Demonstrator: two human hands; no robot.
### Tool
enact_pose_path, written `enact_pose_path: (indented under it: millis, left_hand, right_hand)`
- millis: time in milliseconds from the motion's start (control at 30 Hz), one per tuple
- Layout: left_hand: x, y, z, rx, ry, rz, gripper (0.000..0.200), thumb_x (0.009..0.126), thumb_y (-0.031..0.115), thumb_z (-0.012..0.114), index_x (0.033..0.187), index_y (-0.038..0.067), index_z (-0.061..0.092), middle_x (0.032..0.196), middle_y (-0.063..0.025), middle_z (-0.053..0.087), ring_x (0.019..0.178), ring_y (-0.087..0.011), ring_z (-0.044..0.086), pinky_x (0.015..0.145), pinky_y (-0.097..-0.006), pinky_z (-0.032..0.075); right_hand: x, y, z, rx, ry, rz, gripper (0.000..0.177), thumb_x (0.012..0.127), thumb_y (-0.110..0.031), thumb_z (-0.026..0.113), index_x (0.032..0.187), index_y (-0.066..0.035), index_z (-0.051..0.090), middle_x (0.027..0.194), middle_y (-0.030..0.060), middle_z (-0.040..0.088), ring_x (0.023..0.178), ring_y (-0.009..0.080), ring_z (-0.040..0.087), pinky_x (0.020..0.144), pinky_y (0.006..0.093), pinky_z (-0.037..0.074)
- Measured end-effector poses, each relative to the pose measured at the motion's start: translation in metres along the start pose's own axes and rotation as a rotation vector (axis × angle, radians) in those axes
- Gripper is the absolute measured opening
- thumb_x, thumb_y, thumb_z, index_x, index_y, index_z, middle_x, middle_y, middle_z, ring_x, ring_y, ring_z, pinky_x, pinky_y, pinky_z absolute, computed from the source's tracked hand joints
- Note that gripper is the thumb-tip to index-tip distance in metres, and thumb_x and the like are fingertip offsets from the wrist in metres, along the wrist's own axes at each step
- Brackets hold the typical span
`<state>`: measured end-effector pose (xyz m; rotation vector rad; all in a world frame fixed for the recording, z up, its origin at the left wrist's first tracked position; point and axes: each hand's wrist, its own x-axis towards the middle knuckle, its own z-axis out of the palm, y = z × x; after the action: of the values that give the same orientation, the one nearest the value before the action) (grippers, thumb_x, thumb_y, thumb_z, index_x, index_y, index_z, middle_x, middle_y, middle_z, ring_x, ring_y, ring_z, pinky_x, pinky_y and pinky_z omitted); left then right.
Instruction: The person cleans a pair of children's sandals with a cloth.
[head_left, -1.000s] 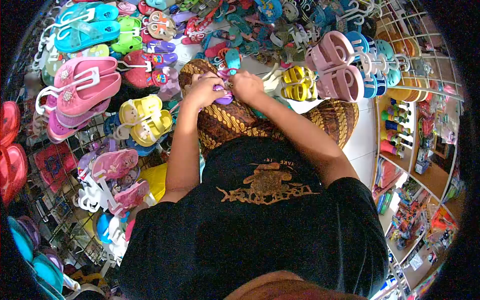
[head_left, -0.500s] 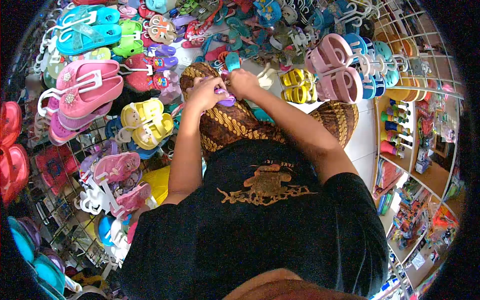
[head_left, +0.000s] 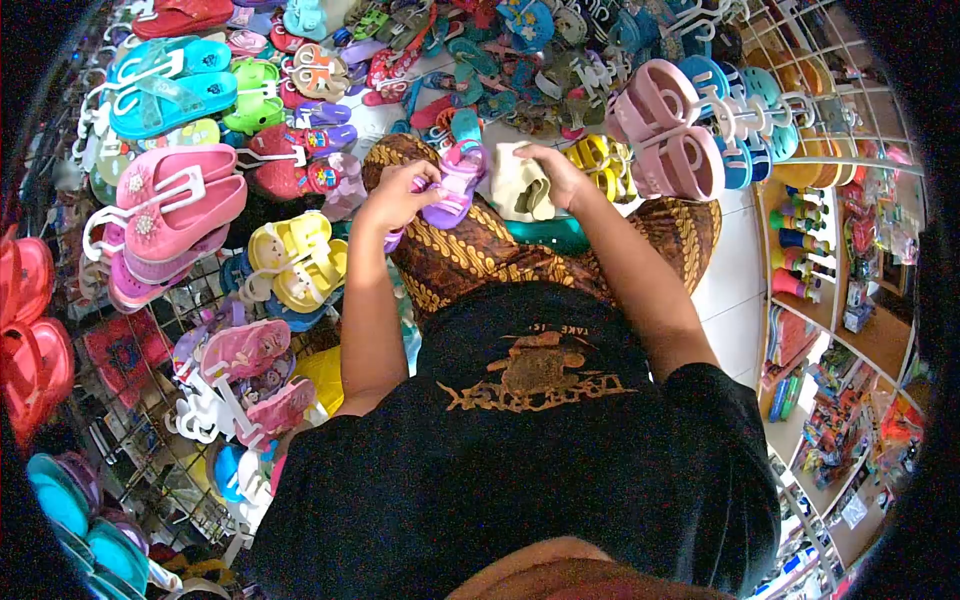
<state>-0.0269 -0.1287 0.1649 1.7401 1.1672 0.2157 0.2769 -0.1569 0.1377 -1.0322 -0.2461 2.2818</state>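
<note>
My left hand (head_left: 397,198) grips a small purple sandal (head_left: 452,186) over my lap, which is covered by a brown batik cloth (head_left: 470,255). My right hand (head_left: 562,175) holds a cream-coloured shoe (head_left: 520,184) just to the right of the purple one. The two hands are a short way apart. A teal object (head_left: 545,232) lies on my lap under the right hand.
Wire racks hung with children's sandals surround me: pink slippers (head_left: 175,195) and yellow sandals (head_left: 290,255) at left, pink clogs (head_left: 670,130) at upper right, red shoes (head_left: 30,320) at far left. Shelves with goods (head_left: 830,330) stand at the right over white floor tiles (head_left: 730,290).
My hands were pressed together on the purple sandal. They have separated: the left keeps the purple sandal, the right has swung right holding a cream shoe.
</note>
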Motion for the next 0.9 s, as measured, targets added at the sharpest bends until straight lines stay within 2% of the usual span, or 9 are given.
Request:
enact_pose_path:
  millis: [67, 233, 267, 433, 567, 600, 700, 767, 900]
  left_hand:
    - [-0.002, 0.008, -0.004, -0.161, -0.011, 0.147, 0.017, 0.081, 0.008, 0.077, 0.090, 0.001, 0.064, 0.084, -0.0064, 0.067, 0.084, -0.0138, 0.061, 0.081, -0.0297, 0.047]
    - [-0.008, 0.022, -0.016, -0.126, -0.190, 0.147, 0.014, 0.085, 0.010, 0.073, 0.093, 0.004, 0.063, 0.094, -0.0036, 0.066, 0.098, -0.0154, 0.060, 0.092, -0.0317, 0.045]
    - [-0.008, 0.025, -0.018, -0.158, -0.195, 0.143, 0.013, 0.085, 0.009, 0.073, 0.092, 0.004, 0.063, 0.093, -0.0038, 0.065, 0.096, -0.0154, 0.060, 0.092, -0.0315, 0.045]
    - [-0.020, 0.035, -0.004, -0.112, 0.050, 0.059, 0.033, 0.081, 0.024, 0.077, 0.106, 0.008, 0.064, 0.101, -0.0054, 0.065, 0.105, -0.0196, 0.056, 0.090, -0.0331, 0.044]
    - [-0.024, 0.061, 0.015, 0.281, 0.131, 0.114, 0.070, 0.068, 0.058, 0.080, 0.129, 0.028, 0.062, 0.125, -0.0091, 0.064, 0.126, -0.0300, 0.048, 0.101, -0.0463, 0.038]
    - [-0.021, 0.057, 0.024, 0.429, 0.066, 0.004, 0.082, 0.058, 0.073, 0.076, 0.131, 0.038, 0.061, 0.133, -0.0080, 0.061, 0.133, -0.0318, 0.042, 0.106, -0.0573, 0.029]
    - [-0.029, 0.107, 0.026, 0.597, 0.020, -0.087, 0.076, 0.055, 0.074, 0.076, 0.118, 0.033, 0.070, 0.129, -0.0051, 0.062, 0.132, -0.0304, 0.041, 0.104, -0.0555, 0.027]
    - [-0.028, 0.101, 0.030, 0.614, 0.034, -0.069, 0.076, 0.056, 0.076, 0.075, 0.118, 0.031, 0.071, 0.128, -0.0051, 0.062, 0.132, -0.0302, 0.040, 0.103, -0.0558, 0.027]
    - [-0.026, 0.090, 0.029, 0.573, 0.051, -0.049, 0.073, 0.060, 0.076, 0.072, 0.115, 0.027, 0.073, 0.127, -0.0054, 0.061, 0.131, -0.0306, 0.040, 0.103, -0.0554, 0.027]
  right_hand:
    - [-0.004, 0.008, -0.012, 0.051, 0.035, -0.058, 0.040, 0.085, -0.031, 0.064, 0.118, -0.008, 0.062, 0.104, 0.0105, 0.071, 0.092, 0.0276, 0.069, 0.086, 0.0446, 0.055]
    - [-0.015, 0.005, -0.010, 0.143, -0.258, -0.143, 0.059, 0.082, -0.026, 0.061, 0.138, -0.010, 0.054, 0.118, 0.0089, 0.066, 0.103, 0.0270, 0.066, 0.094, 0.0444, 0.053]
    - [-0.019, 0.003, -0.005, 0.189, -0.346, -0.106, 0.080, 0.078, -0.021, 0.060, 0.153, -0.011, 0.034, 0.123, 0.0123, 0.062, 0.109, 0.0297, 0.063, 0.100, 0.0486, 0.049]
    - [-0.022, 0.001, -0.010, 0.009, -0.144, 0.147, 0.051, 0.081, -0.022, 0.062, 0.127, 0.000, 0.056, 0.114, 0.0168, 0.067, 0.101, 0.0294, 0.068, 0.091, 0.0413, 0.055]
    - [-0.063, 0.008, 0.027, -0.258, -0.092, -0.087, 0.049, 0.084, -0.018, 0.061, 0.129, -0.001, 0.054, 0.114, 0.0139, 0.066, 0.099, 0.0250, 0.067, 0.090, 0.0384, 0.055]
    - [-0.070, 0.015, 0.032, -0.207, -0.115, -0.105, 0.051, 0.084, -0.017, 0.060, 0.132, 0.000, 0.052, 0.116, 0.0126, 0.065, 0.102, 0.0238, 0.066, 0.092, 0.0374, 0.054]
    - [-0.084, 0.034, 0.034, -0.158, -0.035, -0.142, 0.050, 0.086, -0.014, 0.059, 0.133, 0.000, 0.052, 0.117, 0.0115, 0.064, 0.103, 0.0237, 0.065, 0.092, 0.0374, 0.053]
    - [-0.090, 0.040, 0.032, -0.082, 0.045, -0.172, 0.025, 0.091, -0.015, 0.059, 0.115, -0.007, 0.058, 0.102, 0.0064, 0.065, 0.092, 0.0190, 0.066, 0.083, 0.0373, 0.056]
    - [-0.094, 0.023, 0.028, -0.072, 0.350, -0.315, 0.025, 0.091, -0.022, 0.061, 0.109, -0.006, 0.058, 0.081, 0.0044, 0.062, 0.074, 0.0168, 0.064, 0.067, 0.0312, 0.055]
